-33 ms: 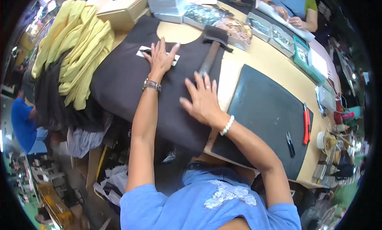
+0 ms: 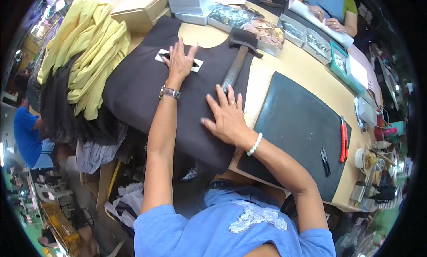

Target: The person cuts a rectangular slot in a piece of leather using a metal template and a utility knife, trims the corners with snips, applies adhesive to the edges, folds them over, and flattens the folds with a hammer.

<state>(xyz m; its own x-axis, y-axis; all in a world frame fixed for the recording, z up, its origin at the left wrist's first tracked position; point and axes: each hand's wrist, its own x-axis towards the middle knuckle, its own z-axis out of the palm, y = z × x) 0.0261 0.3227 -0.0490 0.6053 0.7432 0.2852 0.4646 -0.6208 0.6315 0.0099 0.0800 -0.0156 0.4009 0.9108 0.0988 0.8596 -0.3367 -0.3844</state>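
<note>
A dark, nearly black cloth piece (image 2: 133,79) with a curved neckline-like edge lies flat on the table. My left hand (image 2: 179,63) rests on it with fingers spread, over a white card strip (image 2: 196,64) with a dark opening. The hand hides the strip's middle. My right hand (image 2: 227,117) lies open lower on the cloth, its fingertips at the handle end of a hammer (image 2: 238,63). The hammer lies along the cloth's right side, head away from me, and the fingers are not wrapped around it.
A black mat (image 2: 298,128) to the right carries thread snips (image 2: 325,161) and a red cutter (image 2: 344,139). Yellow cloth (image 2: 95,48) is heaped at the left. Boxes of small parts (image 2: 229,16) line the back. Another person's hands (image 2: 327,19) hold white material at the far right.
My right hand has drawn back slightly toward me, showing a little more of the hammer handle. My left hand stays over the card strip, almost unmoved.
</note>
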